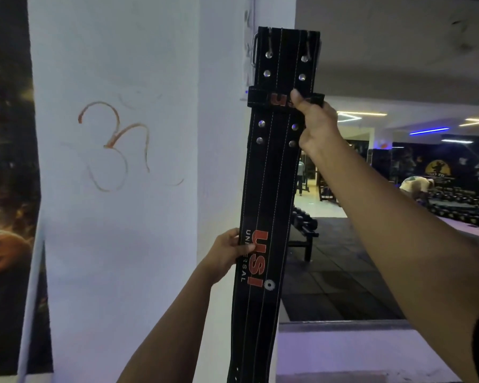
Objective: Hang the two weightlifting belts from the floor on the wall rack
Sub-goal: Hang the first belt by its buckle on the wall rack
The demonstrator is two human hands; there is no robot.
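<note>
A long black stitched leather weightlifting belt (pixel 271 172) hangs upright against a white painted pillar (pixel 116 217) bearing an orange scrawl (pixel 114 146). The right hand (pixel 315 125) pinches its keeper loop; the left hand (pixel 227 254) grips its lower edge. Behind lies a dim gym floor (pixel 338 272).

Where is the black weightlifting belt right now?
In the head view the belt is held upright at centre, against the white pillar's right edge, with the right hand gripping near its loop and the left hand lower down.
</note>
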